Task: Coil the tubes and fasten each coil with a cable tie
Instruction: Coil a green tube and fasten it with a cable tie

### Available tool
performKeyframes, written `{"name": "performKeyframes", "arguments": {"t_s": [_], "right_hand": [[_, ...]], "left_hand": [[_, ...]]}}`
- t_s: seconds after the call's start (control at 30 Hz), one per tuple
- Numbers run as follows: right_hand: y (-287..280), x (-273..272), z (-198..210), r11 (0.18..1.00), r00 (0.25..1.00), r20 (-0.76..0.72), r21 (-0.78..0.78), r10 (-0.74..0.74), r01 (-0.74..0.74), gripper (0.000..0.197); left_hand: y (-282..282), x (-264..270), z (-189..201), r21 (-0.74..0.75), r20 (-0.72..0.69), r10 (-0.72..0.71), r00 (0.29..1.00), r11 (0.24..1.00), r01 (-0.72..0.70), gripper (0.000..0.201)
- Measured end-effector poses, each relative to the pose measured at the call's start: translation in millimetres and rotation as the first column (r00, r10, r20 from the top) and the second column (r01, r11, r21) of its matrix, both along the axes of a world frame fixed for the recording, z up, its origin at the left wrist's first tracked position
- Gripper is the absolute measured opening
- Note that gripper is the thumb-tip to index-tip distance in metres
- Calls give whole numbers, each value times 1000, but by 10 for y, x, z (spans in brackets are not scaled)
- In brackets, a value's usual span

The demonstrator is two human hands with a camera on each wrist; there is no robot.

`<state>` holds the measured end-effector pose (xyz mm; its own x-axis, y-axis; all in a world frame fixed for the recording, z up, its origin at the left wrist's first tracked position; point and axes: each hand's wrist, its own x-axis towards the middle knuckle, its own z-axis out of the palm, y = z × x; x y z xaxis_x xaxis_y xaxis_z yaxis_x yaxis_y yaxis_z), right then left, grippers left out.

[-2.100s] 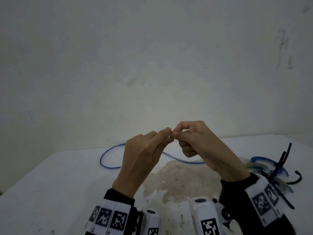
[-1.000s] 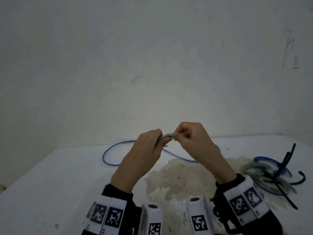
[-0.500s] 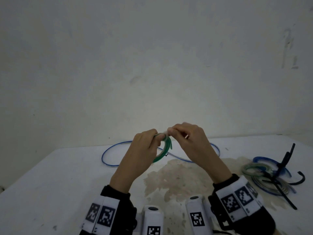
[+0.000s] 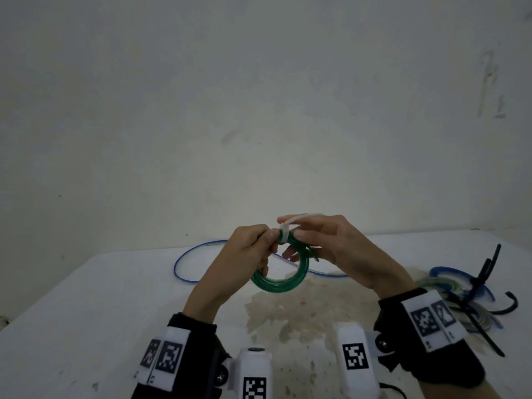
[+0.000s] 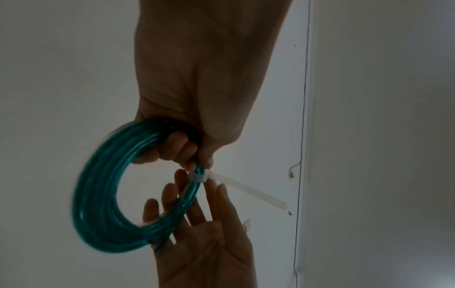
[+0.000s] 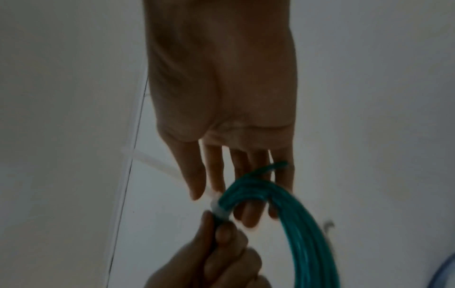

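Here we hold the green tube coil (image 4: 283,276) up above the tabletop (image 4: 86,312), roughly at the centre of the head view, with the loop hanging down toward 6 o'clock. Our left hand (image 4: 247,251) has its fingers curled round the coil's strands at about 11 o'clock on the loop, thumb and fingertips pinching just beside the white cable tie (image 4: 285,234) that wraps the bundle. The tie's tail (image 5: 248,190) sticks out free past the strands; in the left wrist view it points toward 4 o'clock. Our right hand (image 4: 336,249) is spread, fingers straight and apart, and they lie against the coil at about 1 o'clock, next to the tie, without closing on anything. One loose end of green tube (image 6: 275,167) pokes out between those fingers in the right wrist view. On the tabletop behind, a blue tube (image 4: 195,260) lies uncoiled at 10 o'clock from the hands. Off at 3 o'clock sit coiled tubes (image 4: 449,286) with black cable ties (image 4: 483,272) on them.
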<state>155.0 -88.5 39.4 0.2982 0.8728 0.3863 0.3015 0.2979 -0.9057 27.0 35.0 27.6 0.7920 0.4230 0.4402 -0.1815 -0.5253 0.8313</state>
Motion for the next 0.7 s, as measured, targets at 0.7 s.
{"name": "performKeyframes", "arguments": {"t_s": [0.7], "right_hand": [[-56,98,-48,995,908,-410,80,84,-56,31]], "left_hand": [[-135,119,-13,-70,189,52,981,997,-39,32]]}}
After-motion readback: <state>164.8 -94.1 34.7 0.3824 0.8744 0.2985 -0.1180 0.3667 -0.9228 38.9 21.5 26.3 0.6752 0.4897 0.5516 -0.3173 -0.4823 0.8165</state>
